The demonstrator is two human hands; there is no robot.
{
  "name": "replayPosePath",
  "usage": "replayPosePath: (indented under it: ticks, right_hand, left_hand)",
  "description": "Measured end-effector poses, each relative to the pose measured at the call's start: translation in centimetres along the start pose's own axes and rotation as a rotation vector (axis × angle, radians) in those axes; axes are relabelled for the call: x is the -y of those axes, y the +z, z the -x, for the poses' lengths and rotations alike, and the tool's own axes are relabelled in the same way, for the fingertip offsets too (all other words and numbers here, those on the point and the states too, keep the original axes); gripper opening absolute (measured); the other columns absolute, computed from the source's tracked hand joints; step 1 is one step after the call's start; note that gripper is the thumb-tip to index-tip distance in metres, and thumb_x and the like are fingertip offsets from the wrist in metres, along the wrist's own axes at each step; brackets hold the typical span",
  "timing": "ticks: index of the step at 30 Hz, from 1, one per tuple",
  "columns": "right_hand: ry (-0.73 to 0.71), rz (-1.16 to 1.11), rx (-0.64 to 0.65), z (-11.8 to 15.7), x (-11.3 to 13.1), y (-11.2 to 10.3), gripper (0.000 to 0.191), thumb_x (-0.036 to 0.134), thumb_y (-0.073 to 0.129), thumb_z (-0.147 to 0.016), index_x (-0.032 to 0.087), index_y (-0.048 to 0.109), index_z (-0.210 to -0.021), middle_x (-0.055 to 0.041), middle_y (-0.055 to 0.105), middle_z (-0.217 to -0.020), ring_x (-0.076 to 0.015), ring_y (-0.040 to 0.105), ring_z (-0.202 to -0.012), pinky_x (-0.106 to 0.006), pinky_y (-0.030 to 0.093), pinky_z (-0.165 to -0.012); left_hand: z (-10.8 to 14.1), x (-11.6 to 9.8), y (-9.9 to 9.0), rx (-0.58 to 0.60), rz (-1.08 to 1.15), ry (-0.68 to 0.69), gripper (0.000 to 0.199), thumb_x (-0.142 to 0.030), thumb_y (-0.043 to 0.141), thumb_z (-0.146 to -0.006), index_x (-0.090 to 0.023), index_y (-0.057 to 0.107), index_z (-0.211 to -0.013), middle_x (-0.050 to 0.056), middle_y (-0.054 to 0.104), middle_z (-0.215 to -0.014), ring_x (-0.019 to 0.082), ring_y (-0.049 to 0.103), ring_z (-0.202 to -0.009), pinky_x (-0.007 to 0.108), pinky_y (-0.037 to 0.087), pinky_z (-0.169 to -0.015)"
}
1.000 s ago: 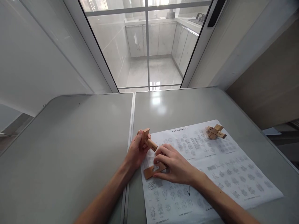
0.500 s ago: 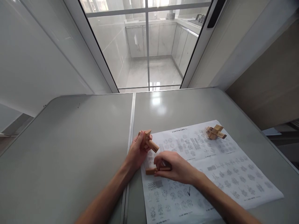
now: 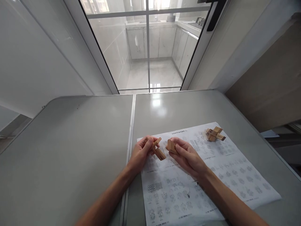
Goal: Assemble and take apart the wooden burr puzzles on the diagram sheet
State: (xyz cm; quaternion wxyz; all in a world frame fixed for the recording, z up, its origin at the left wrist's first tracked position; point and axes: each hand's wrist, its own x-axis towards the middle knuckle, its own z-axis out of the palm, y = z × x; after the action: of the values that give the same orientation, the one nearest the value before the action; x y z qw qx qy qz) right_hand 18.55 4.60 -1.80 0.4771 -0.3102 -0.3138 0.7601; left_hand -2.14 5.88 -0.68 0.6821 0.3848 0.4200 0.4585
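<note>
Crossed wooden pieces (image 3: 160, 154) are pinched in my left hand (image 3: 142, 151), above the upper left part of a printed sheet (image 3: 174, 201). One of these pieces carries a dark mark at its end. My right hand (image 3: 188, 156) is closed on a short wooden block (image 3: 172, 146), just right of the left hand's pieces, with a gap between. Near the sheet's top right corner rests a joined wooden puzzle (image 3: 215, 134) of crossed, numbered pieces.
The grey table (image 3: 94, 135) has a metal seam (image 3: 132, 122) left of the sheet. Beyond its far edge stands a glass door (image 3: 148, 47) with a dark handle (image 3: 215, 17). The sheet shows rows of small printed diagrams.
My right hand has lifted a wooden block off the sheet and moved up near my left hand. The left hand's pieces have shifted slightly down and right.
</note>
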Motion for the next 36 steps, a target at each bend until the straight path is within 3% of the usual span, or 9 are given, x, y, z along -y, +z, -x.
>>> replayPosePath:
  ticks: [9,17,23,36]
  right_hand:
    - [-0.075,-0.003,0.016,-0.26,-0.38,-0.34,0.03,0.043,0.092,-0.084,0.026,0.07,-0.093,-0.0022,0.06,-0.102,-0.019,0.059,-0.099,-0.029,0.053,-0.088]
    - [-0.086,-0.078,0.046,-0.27,0.02,-0.08,0.024,0.039,0.086,-0.09,0.026,0.066,-0.093,-0.0014,0.058,-0.099,-0.0175,0.058,-0.093,-0.027,0.053,-0.083]
    - [0.003,-0.022,0.098,-0.13,0.03,0.22,0.03,0.043,0.09,-0.085,0.025,0.067,-0.093,-0.0041,0.06,-0.103,-0.0218,0.06,-0.102,-0.032,0.052,-0.09]
    - [-0.038,0.033,0.116,-0.13,-0.28,0.29,0.021,0.04,0.086,-0.09,0.027,0.072,-0.096,-0.0037,0.057,-0.109,-0.02,0.057,-0.103,-0.031,0.051,-0.092]
  left_hand:
    - [0.23,-0.12,0.54,0.066,-0.214,0.047,0.058,-0.071,0.064,-0.094,-0.015,0.076,-0.094,0.0,0.057,-0.068,0.012,0.04,-0.057,0.025,0.033,-0.056]
    - [0.3,0.1,0.29,0.103,-0.336,0.071,0.054,-0.069,0.062,-0.097,-0.017,0.073,-0.09,0.002,0.055,-0.073,0.014,0.044,-0.063,0.024,0.037,-0.061]
    - [0.37,-0.18,0.35,0.14,-0.371,0.086,0.055,-0.07,0.06,-0.097,-0.018,0.07,-0.083,0.001,0.054,-0.071,0.014,0.042,-0.063,0.024,0.034,-0.06]
    - [0.38,-0.28,0.48,0.141,-0.427,0.087,0.058,-0.073,0.058,-0.096,-0.018,0.065,-0.079,0.0,0.052,-0.07,0.014,0.042,-0.064,0.026,0.034,-0.061]
